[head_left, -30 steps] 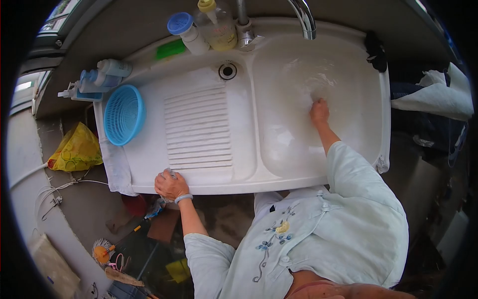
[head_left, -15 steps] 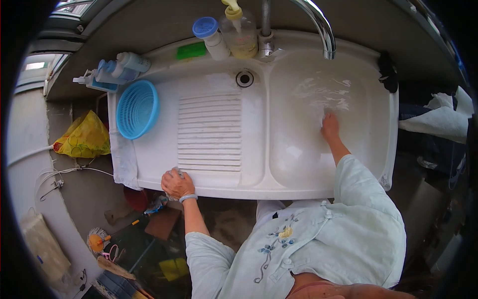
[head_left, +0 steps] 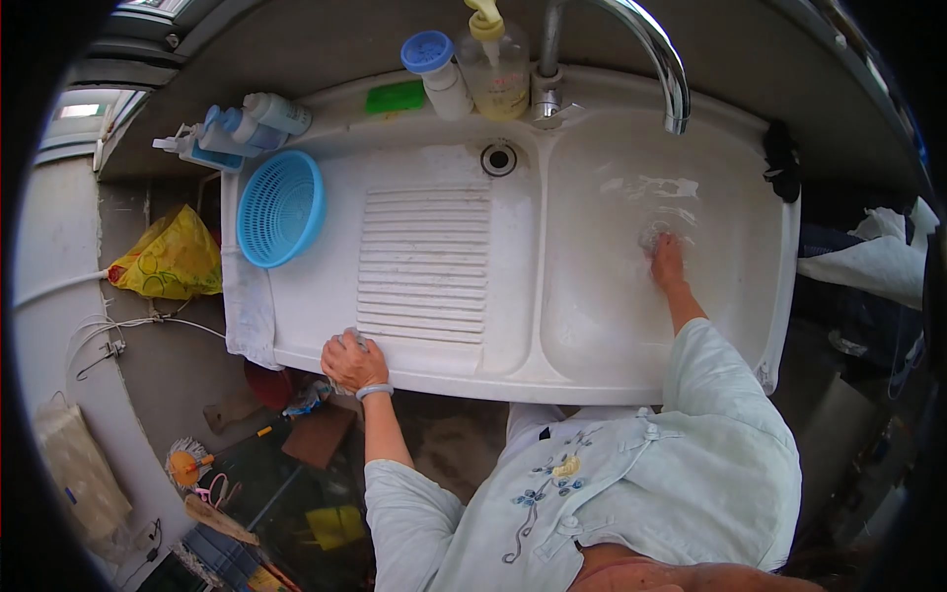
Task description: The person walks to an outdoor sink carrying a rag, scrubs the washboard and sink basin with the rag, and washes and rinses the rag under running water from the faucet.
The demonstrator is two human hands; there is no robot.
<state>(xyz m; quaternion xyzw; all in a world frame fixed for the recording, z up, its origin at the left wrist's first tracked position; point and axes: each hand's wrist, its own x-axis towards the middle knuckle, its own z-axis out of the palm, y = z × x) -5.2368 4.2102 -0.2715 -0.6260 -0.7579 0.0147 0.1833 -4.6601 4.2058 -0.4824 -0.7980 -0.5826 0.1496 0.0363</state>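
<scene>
At the front edge of the washboard side of the sink, my left hand (head_left: 355, 362) is closed around a crumpled greyish cloth (head_left: 361, 340), mostly covered by the fingers. My right hand (head_left: 668, 261) is down in the right basin (head_left: 582, 326), where shallow water (head_left: 661, 187) ripples just beyond it. Its fingers are bunched together around something small and whitish; glare and water keep me from making it out. Between the two hands lie the ribbed washboard (head_left: 424, 261) and the raised divider of the white sink.
A blue plastic basket (head_left: 281, 209) sits at the left. Along the back stand several bottles, a blue-lidded container (head_left: 439, 74), a green sponge (head_left: 395, 97) and a pump bottle (head_left: 495, 74). A chrome faucet (head_left: 675, 94) arches over the basin. A white cloth (head_left: 250, 306) drapes over the left edge.
My right hand has shifted slightly within the basin, and the ripples around it differ. My left hand stays at the front edge with the cloth. The whole view has tilted a little.
</scene>
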